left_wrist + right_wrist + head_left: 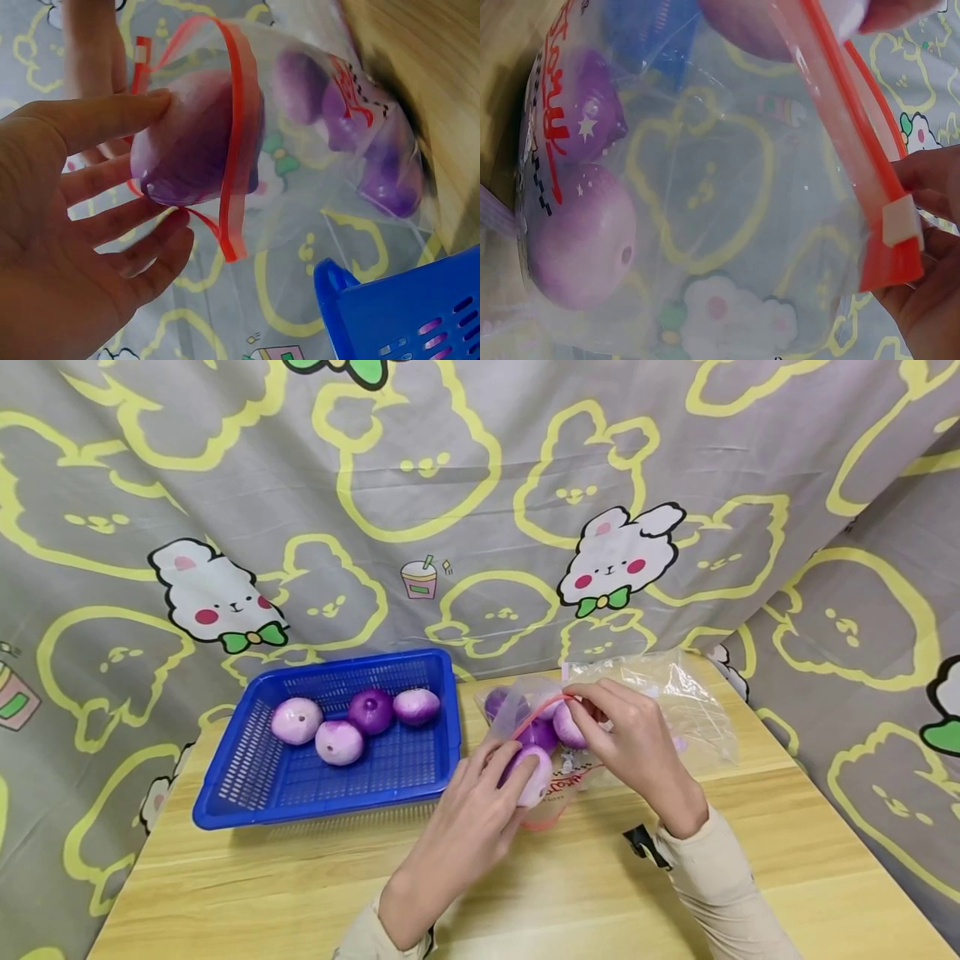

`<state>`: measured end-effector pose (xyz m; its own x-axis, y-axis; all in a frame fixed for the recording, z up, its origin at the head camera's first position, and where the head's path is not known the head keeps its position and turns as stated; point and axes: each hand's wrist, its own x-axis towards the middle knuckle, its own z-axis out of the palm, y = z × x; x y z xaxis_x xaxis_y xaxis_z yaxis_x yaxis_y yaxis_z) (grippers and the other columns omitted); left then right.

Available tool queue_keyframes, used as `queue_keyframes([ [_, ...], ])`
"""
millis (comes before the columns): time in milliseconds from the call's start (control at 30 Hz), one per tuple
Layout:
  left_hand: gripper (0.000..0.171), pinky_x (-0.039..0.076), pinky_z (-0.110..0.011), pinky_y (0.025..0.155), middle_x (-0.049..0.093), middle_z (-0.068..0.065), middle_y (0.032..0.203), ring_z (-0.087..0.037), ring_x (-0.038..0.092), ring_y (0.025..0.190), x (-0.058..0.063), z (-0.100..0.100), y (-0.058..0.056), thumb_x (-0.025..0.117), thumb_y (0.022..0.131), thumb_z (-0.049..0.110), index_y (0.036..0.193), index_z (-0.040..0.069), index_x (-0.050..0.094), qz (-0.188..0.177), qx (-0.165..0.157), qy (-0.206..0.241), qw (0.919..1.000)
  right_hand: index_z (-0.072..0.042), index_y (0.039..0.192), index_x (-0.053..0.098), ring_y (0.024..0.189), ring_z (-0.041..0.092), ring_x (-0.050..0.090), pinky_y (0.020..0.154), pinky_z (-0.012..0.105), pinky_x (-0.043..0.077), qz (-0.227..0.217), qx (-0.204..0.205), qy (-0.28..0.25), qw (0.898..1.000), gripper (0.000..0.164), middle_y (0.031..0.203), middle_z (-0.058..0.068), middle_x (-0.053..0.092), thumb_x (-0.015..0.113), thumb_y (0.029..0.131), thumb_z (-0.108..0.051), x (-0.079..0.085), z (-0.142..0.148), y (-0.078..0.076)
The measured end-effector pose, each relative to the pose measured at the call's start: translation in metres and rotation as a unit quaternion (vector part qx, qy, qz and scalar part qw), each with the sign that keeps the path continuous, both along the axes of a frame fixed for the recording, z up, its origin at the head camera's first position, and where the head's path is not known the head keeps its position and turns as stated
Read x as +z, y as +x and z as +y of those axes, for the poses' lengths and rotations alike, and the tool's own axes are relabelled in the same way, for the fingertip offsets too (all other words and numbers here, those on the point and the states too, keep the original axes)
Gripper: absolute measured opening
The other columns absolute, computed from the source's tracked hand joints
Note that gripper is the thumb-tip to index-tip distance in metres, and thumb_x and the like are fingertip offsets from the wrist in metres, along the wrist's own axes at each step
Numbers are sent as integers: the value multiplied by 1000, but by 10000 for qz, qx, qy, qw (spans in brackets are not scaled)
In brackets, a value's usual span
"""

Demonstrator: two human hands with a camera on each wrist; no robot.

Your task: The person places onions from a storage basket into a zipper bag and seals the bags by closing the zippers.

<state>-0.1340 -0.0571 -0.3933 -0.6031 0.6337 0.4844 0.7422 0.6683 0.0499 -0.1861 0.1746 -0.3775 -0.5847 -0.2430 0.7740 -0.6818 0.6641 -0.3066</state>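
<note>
My left hand [476,797] grips a purple-and-white onion [191,142] at the mouth of a clear zip bag [238,142] with a red zip edge. In the left wrist view, the thumb lies on the near side of the onion and the fingers are beneath it. The bag's red rim passes around the onion. At the other end of the rim, my right hand [633,739] pinches the bag's edge beside the white slider [901,221]. Several more onions [585,236] lie inside the bag, seen through the plastic.
To the left stands a blue plastic basket [330,814] with several onions [340,742] in it. Another clear plastic bag [701,718] lies flat behind the right hand. A patterned grey curtain [480,527] hangs behind the wooden table [750,860].
</note>
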Motion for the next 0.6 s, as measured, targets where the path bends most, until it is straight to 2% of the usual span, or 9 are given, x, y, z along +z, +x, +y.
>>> queue_keyframes([
  [267, 54, 46, -46, 97, 55, -13, 134, -33, 47, 129, -3, -1, -2, 75, 81, 10, 132, 9, 57, 58, 150, -111, 9998, -7, 101, 75, 68, 6, 53, 60, 17, 43, 18, -32, 13, 10000, 13, 78, -4, 63, 66, 91, -7, 1, 1, -1],
  [600, 43, 45, -46, 98, 56, -13, 134, -33, 48, 129, 2, -4, 0, 75, 84, 14, 125, 10, 62, -85, 110, -109, 9998, -7, 99, 74, 68, 6, 53, 60, 18, 44, 73, -38, 6, 10000, 12, 78, -3, 63, 68, 89, -5, -1, 3, -2],
])
